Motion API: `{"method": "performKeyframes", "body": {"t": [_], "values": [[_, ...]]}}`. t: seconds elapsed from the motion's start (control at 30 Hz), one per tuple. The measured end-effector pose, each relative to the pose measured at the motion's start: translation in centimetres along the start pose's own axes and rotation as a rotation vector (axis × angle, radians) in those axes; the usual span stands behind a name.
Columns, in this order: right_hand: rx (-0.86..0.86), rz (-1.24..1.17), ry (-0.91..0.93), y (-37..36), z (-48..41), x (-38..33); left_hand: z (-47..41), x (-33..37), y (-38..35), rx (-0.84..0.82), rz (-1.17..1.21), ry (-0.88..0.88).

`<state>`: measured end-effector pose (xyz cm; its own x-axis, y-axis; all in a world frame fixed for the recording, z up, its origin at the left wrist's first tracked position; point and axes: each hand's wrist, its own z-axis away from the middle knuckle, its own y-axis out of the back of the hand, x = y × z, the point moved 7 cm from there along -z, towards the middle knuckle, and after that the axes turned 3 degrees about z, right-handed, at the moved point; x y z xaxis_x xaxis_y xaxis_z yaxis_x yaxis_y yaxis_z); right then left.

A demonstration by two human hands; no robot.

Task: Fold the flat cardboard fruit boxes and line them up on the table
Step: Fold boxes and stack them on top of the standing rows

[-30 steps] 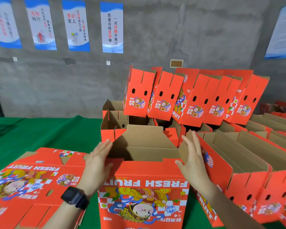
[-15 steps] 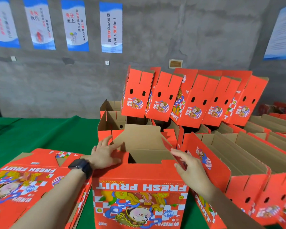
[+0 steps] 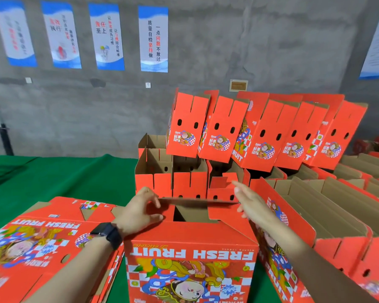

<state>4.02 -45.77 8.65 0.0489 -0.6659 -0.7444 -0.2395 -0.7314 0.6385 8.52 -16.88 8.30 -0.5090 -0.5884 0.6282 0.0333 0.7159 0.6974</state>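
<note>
A red "FRESH FRUIT" box (image 3: 190, 254) stands upright in front of me, its printed side facing me upside down. My left hand (image 3: 140, 211) rests on the box's left top flap, thumb and fingers pinching the edge of the far flap, which now lies almost level. My right hand (image 3: 249, 204) presses the right end of that same flap, fingers spread. A small dark gap into the box remains between the flaps. A stack of flat unfolded boxes (image 3: 37, 243) lies to the left, under my left forearm.
Folded open boxes (image 3: 328, 215) line the right side in a row. More folded boxes (image 3: 173, 176) stand behind, with several (image 3: 265, 132) stacked tilted on top against the grey wall. Green cloth (image 3: 64, 178) covers the table at left.
The far flap, upright a second ago, has been pulled down toward me until nearly flat. Both hands moved in over the box top, and the side flaps are folded inward.
</note>
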Motion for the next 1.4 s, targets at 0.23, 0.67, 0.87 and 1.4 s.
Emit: {"method": "performKeyframes", "body": {"t": [0.23, 0.67, 0.87, 1.4], "values": [[-0.278, 0.301, 0.057, -2.0, -0.4, 0.8, -0.4, -0.3, -0.3, -0.015, -0.031, 0.131], [-0.291, 0.805, 0.01, -3.7, -0.9, -1.5, -2.3, -0.5, -2.3, -0.297, -0.541, 0.26], [-0.244, 0.951, 0.017, -4.6, -0.7, -2.1, -2.4, -0.1, -2.7, -0.263, -0.595, 0.293], [-0.1, 0.52, 0.082, -3.4, 0.4, -0.2, -1.7, -0.4, -2.5, -0.288, -0.49, 0.319]]}}
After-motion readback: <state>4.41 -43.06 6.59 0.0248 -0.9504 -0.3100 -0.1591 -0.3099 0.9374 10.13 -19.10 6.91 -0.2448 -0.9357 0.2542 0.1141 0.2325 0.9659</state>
